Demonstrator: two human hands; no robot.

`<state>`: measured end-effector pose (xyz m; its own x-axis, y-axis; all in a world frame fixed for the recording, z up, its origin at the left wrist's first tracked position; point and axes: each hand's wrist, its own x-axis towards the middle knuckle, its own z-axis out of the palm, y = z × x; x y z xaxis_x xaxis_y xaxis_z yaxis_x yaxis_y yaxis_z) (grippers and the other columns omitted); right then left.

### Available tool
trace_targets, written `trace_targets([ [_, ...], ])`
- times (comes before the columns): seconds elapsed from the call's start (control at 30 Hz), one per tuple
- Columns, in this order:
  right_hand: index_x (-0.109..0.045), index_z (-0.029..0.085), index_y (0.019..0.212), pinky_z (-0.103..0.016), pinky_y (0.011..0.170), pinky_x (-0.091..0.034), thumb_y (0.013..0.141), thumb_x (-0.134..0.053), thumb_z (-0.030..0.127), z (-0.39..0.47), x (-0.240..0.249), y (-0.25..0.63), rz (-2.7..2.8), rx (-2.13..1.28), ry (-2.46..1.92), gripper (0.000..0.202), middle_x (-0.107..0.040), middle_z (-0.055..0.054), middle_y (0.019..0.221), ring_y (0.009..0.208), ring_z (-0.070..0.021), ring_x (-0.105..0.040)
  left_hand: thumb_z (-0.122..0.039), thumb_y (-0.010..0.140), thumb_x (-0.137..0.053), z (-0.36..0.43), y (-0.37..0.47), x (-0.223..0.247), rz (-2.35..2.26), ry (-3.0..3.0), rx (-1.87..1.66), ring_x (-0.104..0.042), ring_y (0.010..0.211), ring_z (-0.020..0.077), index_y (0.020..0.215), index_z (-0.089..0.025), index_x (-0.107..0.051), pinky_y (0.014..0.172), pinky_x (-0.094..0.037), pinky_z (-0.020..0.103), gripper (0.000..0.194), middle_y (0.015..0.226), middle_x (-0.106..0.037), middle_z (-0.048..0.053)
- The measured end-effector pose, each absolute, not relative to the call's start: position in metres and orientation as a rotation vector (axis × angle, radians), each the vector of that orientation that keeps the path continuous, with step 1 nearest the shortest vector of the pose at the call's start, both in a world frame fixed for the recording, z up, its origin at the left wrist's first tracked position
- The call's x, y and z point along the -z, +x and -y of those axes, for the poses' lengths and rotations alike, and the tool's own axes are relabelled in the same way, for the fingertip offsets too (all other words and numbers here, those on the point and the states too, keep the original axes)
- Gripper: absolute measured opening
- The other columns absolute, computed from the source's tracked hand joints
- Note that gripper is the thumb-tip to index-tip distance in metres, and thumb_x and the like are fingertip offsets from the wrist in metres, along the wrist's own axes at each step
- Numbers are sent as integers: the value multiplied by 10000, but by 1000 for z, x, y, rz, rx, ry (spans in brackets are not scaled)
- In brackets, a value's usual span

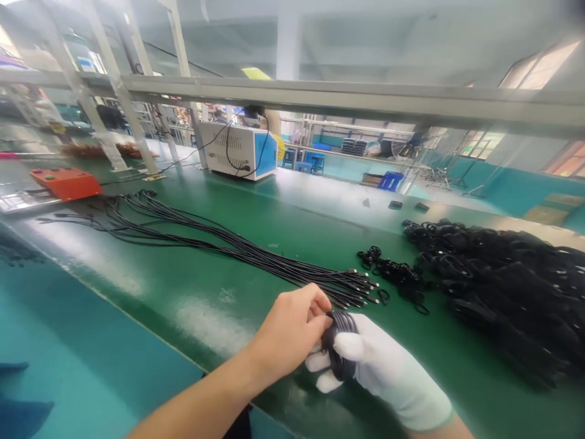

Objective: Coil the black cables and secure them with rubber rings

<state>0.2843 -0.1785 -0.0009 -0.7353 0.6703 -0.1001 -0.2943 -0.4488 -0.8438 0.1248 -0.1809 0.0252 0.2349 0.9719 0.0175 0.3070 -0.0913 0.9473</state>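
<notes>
– Why hold the coiled cable (343,323) so?
– Clasped in the gloved right hand (365,349), pinched at the top edge by the bare left hand (295,320), over the table (155,289), probably to keep loops together.
– Hidden?
– Can't make out the coil's ends, or single pieces in the dark pile (507,280).

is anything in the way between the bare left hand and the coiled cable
Nothing visible: the left hand meets the coiled cable at its upper left edge. The white-gloved right hand holds the coil from the other side, its thumb lying lower down, clear of that edge.
</notes>
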Motion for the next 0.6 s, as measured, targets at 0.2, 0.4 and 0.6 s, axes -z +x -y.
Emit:
trace_targets([
  [0.2, -613, 80, 914, -307, 633, -492, 746, -653, 311, 177, 8, 282, 1200, -2110, -620, 289, -552, -79, 801, 761, -164, -547, -169, 706, -520, 174, 130, -21, -1308, 1628, -820, -521, 540, 104, 740, -195, -542, 476, -397, 188, 48, 616, -578, -42],
  [0.4, -621, 80, 896, -298, 625, -489, 742, -659, 310, 178, 10, 279, 1162, -2097, -675, 280, -577, -84, 795, 723, -156, -559, -161, 687, -513, 169, 127, -13, -1372, 1643, -778, -511, 509, 101, 669, -200, -488, 420, -362, 176, 50, 593, -550, -43],
  [0.6, -608, 76, 846, -293, 578, -523, 728, -666, 355, 178, 12, 276, 1217, -2115, -700, 309, -601, -77, 722, 624, -154, -603, -192, 699, -530, 169, 127, -3, -1333, 1482, -792, -486, 437, 79, 779, -203, -488, 393, -400, 181, 91, 630, -532, -54],
])
